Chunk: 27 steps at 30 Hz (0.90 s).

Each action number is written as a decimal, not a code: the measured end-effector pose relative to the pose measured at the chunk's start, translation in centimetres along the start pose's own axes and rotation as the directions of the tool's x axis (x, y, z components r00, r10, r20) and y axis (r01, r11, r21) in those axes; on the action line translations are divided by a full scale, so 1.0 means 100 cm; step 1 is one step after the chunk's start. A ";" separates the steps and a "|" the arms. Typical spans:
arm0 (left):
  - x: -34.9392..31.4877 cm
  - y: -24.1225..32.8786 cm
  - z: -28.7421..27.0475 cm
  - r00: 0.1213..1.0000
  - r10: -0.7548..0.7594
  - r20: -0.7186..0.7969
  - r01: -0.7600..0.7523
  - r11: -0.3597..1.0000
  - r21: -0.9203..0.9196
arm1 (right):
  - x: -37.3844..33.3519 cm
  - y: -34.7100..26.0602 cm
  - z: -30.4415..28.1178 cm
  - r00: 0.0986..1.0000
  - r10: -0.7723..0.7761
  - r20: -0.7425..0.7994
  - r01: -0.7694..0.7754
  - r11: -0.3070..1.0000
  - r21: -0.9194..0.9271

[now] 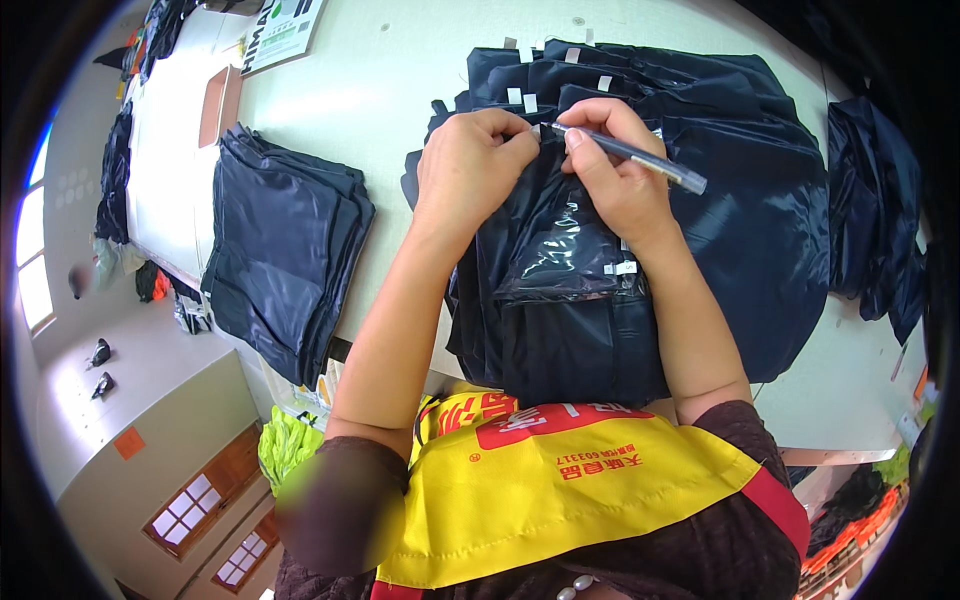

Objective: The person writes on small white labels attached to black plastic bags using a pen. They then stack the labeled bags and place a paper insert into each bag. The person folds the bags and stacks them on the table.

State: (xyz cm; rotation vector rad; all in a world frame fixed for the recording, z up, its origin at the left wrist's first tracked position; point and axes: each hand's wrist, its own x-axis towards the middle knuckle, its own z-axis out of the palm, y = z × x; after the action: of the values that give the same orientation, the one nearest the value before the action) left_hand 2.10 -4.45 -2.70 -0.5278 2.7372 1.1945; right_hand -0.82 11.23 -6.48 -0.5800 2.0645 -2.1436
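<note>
My right hand (pixel 628 178) grips a pen (pixel 655 162) with a clear barrel, its tip pointing left toward my other fingertips. Thumb and forefinger of my left hand (pixel 462 168) pinch together at the upper edge of the dark fabric, on what looks like a small pale tag, mostly hidden by the fingers. Both hands rest over a pile of dark navy fabric pieces (pixel 735 240). Several small white labels (pixel 530 103) stick up along the pile's far edge. Below my hands lies a shiny, folded dark piece (pixel 560 250) with a white size label (pixel 622 268).
A stack of folded dark fabric (pixel 285 240) sits on the pale table (pixel 420 60) to the left. More dark cloth (pixel 875 200) hangs at the right edge. Toward the far left are a shallow pinkish box (pixel 216 105) and a printed board (pixel 283 35). My yellow apron (pixel 560 490) meets the near edge.
</note>
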 end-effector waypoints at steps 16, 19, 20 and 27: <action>0.007 -0.009 -0.005 0.991 -0.061 0.120 0.085 0.973 -0.214 | -0.004 0.003 0.003 0.986 -0.155 0.058 0.164 0.961 -0.222; 0.007 -0.010 -0.004 0.991 -0.052 0.119 0.078 0.971 -0.226 | -0.004 0.002 0.002 0.988 -0.139 0.070 0.151 0.961 -0.230; 0.007 -0.011 -0.004 0.992 -0.047 0.118 0.073 0.972 -0.224 | -0.003 0.001 0.002 0.987 -0.142 0.073 0.155 0.960 -0.234; 0.007 -0.013 -0.002 0.996 -0.014 0.090 0.033 0.976 -0.215 | -0.003 0.000 0.001 0.985 -0.126 0.115 0.151 0.957 -0.247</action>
State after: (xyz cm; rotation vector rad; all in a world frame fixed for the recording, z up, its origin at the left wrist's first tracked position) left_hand 1.97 -5.64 -3.61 -0.5140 2.5366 1.4832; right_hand -0.51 11.18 -6.55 -0.8658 2.3253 -1.8832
